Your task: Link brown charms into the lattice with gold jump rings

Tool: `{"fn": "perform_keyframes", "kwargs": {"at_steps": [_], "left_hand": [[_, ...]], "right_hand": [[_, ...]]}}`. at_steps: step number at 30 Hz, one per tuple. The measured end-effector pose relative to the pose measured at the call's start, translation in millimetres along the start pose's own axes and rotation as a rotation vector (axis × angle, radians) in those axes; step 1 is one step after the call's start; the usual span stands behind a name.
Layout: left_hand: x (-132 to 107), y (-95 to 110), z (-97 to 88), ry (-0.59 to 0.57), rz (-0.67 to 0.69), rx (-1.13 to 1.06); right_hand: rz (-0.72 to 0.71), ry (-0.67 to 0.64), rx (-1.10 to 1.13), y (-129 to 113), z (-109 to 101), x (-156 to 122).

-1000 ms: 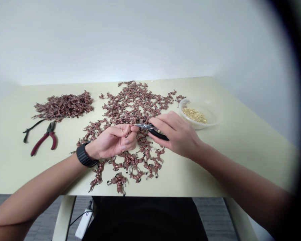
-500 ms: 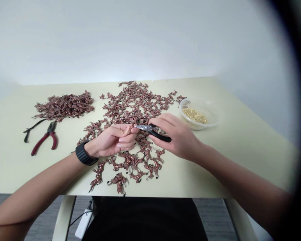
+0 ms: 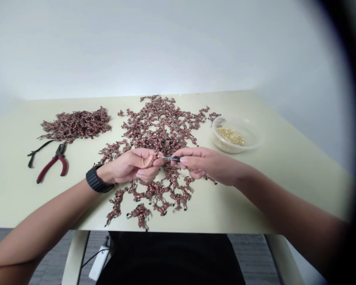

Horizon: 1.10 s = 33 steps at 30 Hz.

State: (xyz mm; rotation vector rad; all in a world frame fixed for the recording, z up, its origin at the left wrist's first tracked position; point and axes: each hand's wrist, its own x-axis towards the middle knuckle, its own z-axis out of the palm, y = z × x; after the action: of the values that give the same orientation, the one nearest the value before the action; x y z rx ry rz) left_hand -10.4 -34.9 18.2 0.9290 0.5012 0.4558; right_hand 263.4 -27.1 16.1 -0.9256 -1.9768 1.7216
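My left hand (image 3: 136, 165), with a black watch on the wrist, is closed around a small piece that its fingers hide. My right hand (image 3: 206, 163) grips small black-handled pliers (image 3: 169, 158), whose metal tips point left and meet my left fingertips. Both hands hover above a wide scatter of small brown horse-shaped figures (image 3: 157, 130) on the pale table (image 3: 284, 166).
A second heap of brown figures (image 3: 75, 124) lies at the back left. Red-handled pliers (image 3: 52, 163) and a black tool (image 3: 37, 152) lie on the left. A clear bowl of small gold bits (image 3: 233, 136) stands to the right of my right hand.
My right hand has turned palm-down and dropped slightly, so the pliers' black handles are now mostly hidden. My left hand stayed nearly in place.
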Motion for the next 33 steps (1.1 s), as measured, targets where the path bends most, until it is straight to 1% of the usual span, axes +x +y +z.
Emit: {"fn": "perform_keyframes", "kwargs": {"at_steps": [1, 3, 5, 6, 7, 8, 10, 14, 26, 33], "left_hand": [[1, 0, 0.2, 0.006, 0.006, -0.024], [3, -1, 0.7, 0.033, 0.028, -0.095], [5, -2, 1.3, 0.064, 0.051, -0.158], [6, -3, 1.7, 0.074, 0.058, -0.181], [6, -4, 2.0, 0.078, 0.061, -0.197], [7, -5, 2.4, 0.082, 0.065, -0.21], [7, -6, 3.2, 0.09, 0.071, -0.231], [7, -7, 4.8, 0.098, 0.085, -0.246], [8, -7, 6.5, 0.098, 0.101, -0.26], [8, -8, 6.3, 0.098, 0.103, -0.267]], "right_hand": [[-0.02, 0.042, -0.064, 0, 0, 0], [-0.114, 0.21, -0.286, 0, 1, 1], [-0.286, 0.424, -0.551, 1, 2, 2], [-0.384, 0.502, -0.672, 2, 2, 3], [-0.472, 0.554, -0.78, 3, 2, 3], [-0.538, 0.576, -0.875, 5, 3, 4], [-0.615, 0.576, -1.026, 8, 3, 5], [-0.665, 0.555, -1.2, 10, 4, 4], [-0.692, 0.552, -1.32, 10, 4, 3], [-0.679, 0.564, -1.392, 9, 5, 2]]}}
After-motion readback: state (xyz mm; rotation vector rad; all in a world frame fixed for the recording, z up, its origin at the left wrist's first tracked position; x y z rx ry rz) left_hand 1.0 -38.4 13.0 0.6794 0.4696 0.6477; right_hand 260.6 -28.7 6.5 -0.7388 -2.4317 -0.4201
